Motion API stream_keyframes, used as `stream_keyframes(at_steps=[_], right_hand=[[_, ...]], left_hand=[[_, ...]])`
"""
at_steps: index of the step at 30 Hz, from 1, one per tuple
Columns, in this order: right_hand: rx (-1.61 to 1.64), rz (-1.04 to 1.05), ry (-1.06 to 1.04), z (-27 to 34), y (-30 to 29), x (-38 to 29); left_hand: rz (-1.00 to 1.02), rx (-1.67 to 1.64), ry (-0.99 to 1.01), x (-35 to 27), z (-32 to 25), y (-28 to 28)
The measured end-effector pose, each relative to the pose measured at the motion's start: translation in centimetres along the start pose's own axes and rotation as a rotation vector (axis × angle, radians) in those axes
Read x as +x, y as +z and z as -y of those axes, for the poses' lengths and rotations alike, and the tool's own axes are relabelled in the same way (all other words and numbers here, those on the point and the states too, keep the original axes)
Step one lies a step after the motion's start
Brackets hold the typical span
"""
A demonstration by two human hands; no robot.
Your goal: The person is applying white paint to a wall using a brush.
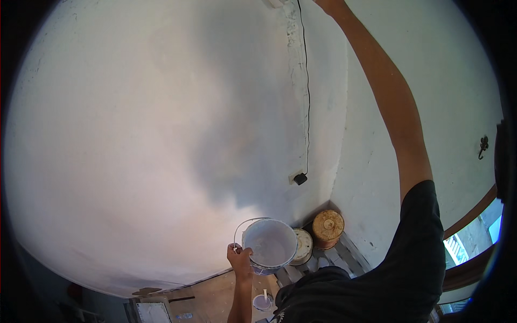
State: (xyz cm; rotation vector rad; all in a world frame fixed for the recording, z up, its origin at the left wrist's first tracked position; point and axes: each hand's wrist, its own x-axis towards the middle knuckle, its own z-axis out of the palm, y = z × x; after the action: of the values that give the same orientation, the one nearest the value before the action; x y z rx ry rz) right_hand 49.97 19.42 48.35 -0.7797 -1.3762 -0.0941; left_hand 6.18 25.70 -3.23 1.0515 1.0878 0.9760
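My left hand grips the rim of a plastic bucket, thumb over the edge, with the wire handle standing up beside the fingers. Pale lilac-white liquid, apparently paint, lies inside it. My right arm is stretched high, and only part of my right hand shows at the top edge; its fingers are cut off, so any held thing is hidden. Before me rises a white wall with a broad grey patch. A rough strip of damaged plaster runs down it near the corner.
A black cable hangs down the wall to a black plug in a socket. Two lidded buckets, one white and one rusty brown, stand in the corner. On the floor are a small paint tub and a plastic bottle.
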Motion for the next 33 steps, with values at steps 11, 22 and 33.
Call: stream_keyframes(at_steps=[11, 22, 33], right_hand=[[-0.596, -0.318, -0.355, -4.6, -0.7, 1.7], [-0.832, -0.086, -0.752, -8.4, -1.1, -1.0], [-0.830, 0.279, -0.553, -9.4, -1.3, -12.2]], left_hand=[[-0.007, 0.008, 0.003, -0.3, -0.5, 0.4], [-0.041, -0.003, 0.024, -1.1, -0.7, 0.4], [-0.044, 0.000, 0.018, -0.6, -0.2, 0.2]])
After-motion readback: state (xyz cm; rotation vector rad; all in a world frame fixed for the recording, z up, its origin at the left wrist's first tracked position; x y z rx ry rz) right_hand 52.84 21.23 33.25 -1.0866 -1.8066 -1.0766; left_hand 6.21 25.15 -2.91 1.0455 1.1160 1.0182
